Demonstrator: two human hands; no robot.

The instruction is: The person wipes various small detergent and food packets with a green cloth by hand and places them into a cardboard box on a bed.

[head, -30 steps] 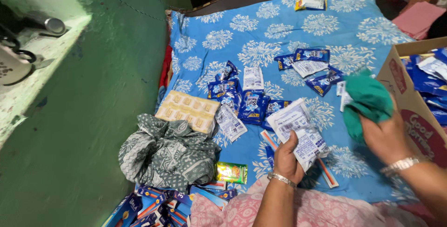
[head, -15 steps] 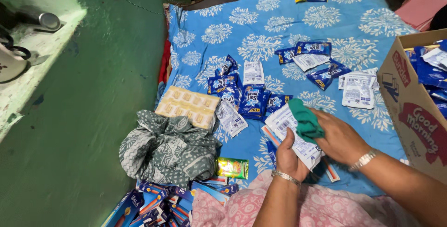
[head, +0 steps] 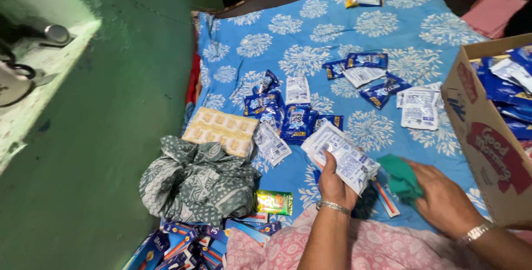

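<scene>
Blue/white sachets (head: 299, 120) mid-bedsheet, white sachet (head: 343, 156) in left hand (head: 335, 184), cardboard box (head: 487, 137) rt.

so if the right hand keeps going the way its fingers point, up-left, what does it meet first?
Probably the white sachet strip held up in the left hand. The right hand, gripping a green cloth, points at it with only a small gap, though depth is unclear.

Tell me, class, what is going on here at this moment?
A person sits at a bed with a blue flowered sheet. The left hand holds up a white packet; the right hand grips a green cloth beside it. Blue and white sachets lie scattered on the sheet, and a cardboard box of more stands at the right.
</scene>
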